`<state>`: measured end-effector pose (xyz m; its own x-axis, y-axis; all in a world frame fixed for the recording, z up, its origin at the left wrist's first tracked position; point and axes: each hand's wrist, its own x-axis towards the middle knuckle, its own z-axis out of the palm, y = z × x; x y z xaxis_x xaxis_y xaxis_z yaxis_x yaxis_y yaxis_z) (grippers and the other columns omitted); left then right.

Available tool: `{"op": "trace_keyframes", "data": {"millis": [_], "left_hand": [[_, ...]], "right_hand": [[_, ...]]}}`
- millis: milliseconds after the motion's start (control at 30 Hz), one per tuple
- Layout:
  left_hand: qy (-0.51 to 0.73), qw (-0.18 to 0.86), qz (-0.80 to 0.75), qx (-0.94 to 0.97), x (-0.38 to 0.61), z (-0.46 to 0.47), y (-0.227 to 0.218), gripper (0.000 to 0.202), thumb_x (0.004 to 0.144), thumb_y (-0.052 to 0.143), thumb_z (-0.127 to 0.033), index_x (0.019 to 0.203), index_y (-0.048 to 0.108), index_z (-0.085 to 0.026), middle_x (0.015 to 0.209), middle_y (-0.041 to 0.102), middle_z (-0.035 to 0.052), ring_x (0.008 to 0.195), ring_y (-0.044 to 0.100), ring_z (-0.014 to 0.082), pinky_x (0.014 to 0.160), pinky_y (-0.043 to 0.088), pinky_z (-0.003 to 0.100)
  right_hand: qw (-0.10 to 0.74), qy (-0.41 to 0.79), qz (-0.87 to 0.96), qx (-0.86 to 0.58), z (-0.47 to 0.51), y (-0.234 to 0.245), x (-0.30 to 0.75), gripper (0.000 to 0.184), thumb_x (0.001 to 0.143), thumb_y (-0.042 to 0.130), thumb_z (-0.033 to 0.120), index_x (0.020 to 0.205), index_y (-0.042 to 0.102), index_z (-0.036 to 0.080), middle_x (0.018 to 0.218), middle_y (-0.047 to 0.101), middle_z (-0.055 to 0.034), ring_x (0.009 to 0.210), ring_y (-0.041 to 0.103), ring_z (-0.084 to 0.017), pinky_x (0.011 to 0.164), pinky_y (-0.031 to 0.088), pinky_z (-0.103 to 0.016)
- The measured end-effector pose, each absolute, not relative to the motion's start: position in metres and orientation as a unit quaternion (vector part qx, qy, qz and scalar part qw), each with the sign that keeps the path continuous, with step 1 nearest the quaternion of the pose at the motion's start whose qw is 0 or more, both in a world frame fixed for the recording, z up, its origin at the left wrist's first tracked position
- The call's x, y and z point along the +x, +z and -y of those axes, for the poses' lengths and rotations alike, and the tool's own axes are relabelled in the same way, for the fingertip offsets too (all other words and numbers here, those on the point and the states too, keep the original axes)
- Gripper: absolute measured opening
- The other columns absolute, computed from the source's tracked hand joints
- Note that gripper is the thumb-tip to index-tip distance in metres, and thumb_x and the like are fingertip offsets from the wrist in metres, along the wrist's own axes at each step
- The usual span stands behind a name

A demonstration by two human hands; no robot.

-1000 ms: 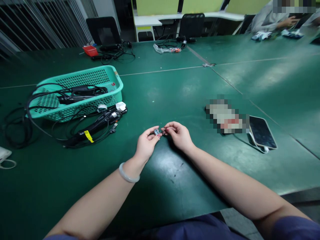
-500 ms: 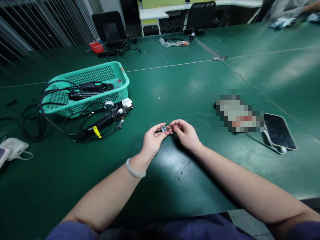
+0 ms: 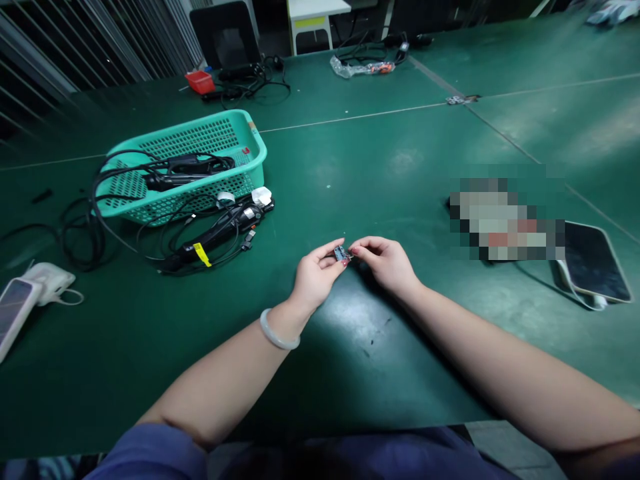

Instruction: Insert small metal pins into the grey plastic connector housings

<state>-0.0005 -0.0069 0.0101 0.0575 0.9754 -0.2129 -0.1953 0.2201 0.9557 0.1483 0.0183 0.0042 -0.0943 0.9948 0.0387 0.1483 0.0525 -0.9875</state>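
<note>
Between the thumb and fingers of my left hand (image 3: 318,272) is a small bluish-grey piece that looks like a little circuit board (image 3: 341,253), its face turned up. My right hand (image 3: 387,263) is closed in a pinch at the board's right edge. Something thin and dark shows at those right fingertips, too small to name. Both hands are held above the green table (image 3: 320,380), fingertips almost meeting.
To the left, a teal basket (image 3: 257,160) holds black corded devices. In front of it lies another black corded device (image 3: 220,233) with a yellow tag. A phone (image 3: 595,260) with a white cable is at right, beside a blurred-out object (image 3: 500,220). A white power bank (image 3: 50,280) sits far left.
The view has shifted, so the table's things sit slightly differently in the frame. My right fingertips have drawn a little away from the board; my left hand still holds it.
</note>
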Motion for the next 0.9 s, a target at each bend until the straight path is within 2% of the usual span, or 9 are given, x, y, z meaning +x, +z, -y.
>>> {"op": "trace_keyframes", "data": {"millis": [233,400,600,767,900], "left_hand": [[0.475,0.608,-0.484,0.413,-0.0001,0.0069,0.0110,0.049,0.068,0.071,-0.012,0.117,0.064,-0.013,0.107,0.072,0.0111,0.096,0.069,0.0179,0.099,0.049,0.037],[0.478,0.607,-0.480,0.416,-0.0001,0.0074,0.0100,0.052,0.067,0.074,-0.013,0.118,0.063,-0.014,0.105,0.073,0.0098,0.096,0.069,0.0188,0.099,0.050,0.037],[0.481,0.609,-0.483,0.405,0.0000,0.0072,0.0103,0.042,0.071,0.070,-0.013,0.113,0.066,-0.014,0.097,0.075,0.0080,0.088,0.070,0.0170,0.097,0.051,0.038],[0.491,0.610,-0.479,0.396,-0.0006,0.0064,0.0084,0.043,0.070,0.070,-0.013,0.113,0.066,-0.014,0.099,0.075,0.0084,0.089,0.070,0.0173,0.099,0.050,0.039],[0.482,0.608,-0.484,0.405,-0.0006,0.0073,0.0083,0.045,0.071,0.068,-0.013,0.117,0.064,-0.013,0.101,0.074,0.0101,0.091,0.070,0.0181,0.098,0.050,0.038]], "right_hand": [[0.455,0.465,0.559,-0.514,-0.0178,0.0043,0.1492,0.020,0.071,0.067,0.039,0.068,0.069,0.019,0.072,0.070,-0.0029,0.069,0.061,-0.016,0.072,0.048,-0.032],[0.450,0.418,0.590,-0.524,-0.0158,0.0038,0.1501,0.024,0.070,0.069,0.043,0.066,0.068,0.020,0.071,0.069,-0.0040,0.068,0.060,-0.017,0.069,0.047,-0.032],[0.448,0.408,0.611,-0.510,-0.0140,0.0064,0.1501,0.024,0.071,0.069,0.042,0.061,0.065,0.021,0.069,0.068,-0.0037,0.067,0.060,-0.017,0.070,0.047,-0.033],[0.454,0.401,0.617,-0.502,-0.0151,0.0025,0.1501,0.013,0.071,0.068,0.035,0.072,0.070,0.022,0.078,0.071,-0.0037,0.075,0.063,-0.019,0.076,0.048,-0.036],[0.446,0.396,0.634,-0.493,-0.0149,0.0010,0.1500,0.012,0.075,0.064,0.033,0.076,0.068,0.021,0.076,0.068,-0.0027,0.071,0.060,-0.017,0.072,0.047,-0.034]]}}
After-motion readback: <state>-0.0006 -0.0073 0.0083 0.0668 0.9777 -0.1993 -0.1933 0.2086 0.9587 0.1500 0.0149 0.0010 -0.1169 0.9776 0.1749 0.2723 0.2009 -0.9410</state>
